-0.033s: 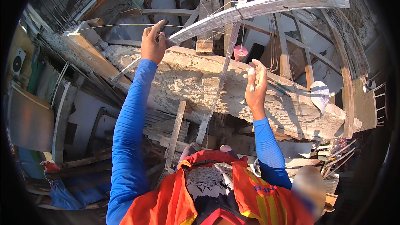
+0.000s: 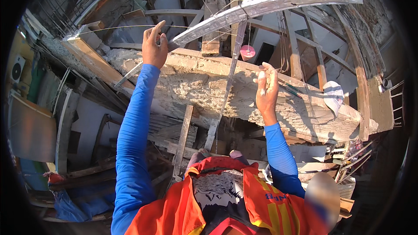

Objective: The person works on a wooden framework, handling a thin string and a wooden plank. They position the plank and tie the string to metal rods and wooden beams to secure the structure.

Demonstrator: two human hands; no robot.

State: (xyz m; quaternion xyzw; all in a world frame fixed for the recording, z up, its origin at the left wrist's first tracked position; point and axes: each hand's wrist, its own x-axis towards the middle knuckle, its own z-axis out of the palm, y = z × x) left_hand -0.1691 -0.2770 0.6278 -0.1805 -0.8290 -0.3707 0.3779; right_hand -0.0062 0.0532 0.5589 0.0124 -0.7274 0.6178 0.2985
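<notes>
My left hand (image 2: 154,47) is raised beside the near-left end of a silver perforated metal channel (image 2: 283,3), fingers apart. Whether it touches that end is unclear. A thin yellowish string (image 2: 117,27) runs past its fingers. My right hand (image 2: 266,90), palm turned inward, is held over the rough concrete beam (image 2: 191,82), with thumb and fingers apart and nothing visible in it. Just up and left of it hangs a pink cone-shaped weight (image 2: 247,52). A second metal strip (image 2: 232,63) crosses under the channel and slants down toward me.
Wooden planks (image 2: 294,48) and bars form an open framework beyond the beam, with deep gaps below. On the beam's right lie a whitish rounded piece (image 2: 333,98) and a slim green tool (image 2: 292,89). A timber board (image 2: 93,63) stands left; another plank (image 2: 183,139) leans near my feet.
My left hand has shifted slightly left. The metal channel and pink weight appear a little further left and up; my right hand has barely moved.
</notes>
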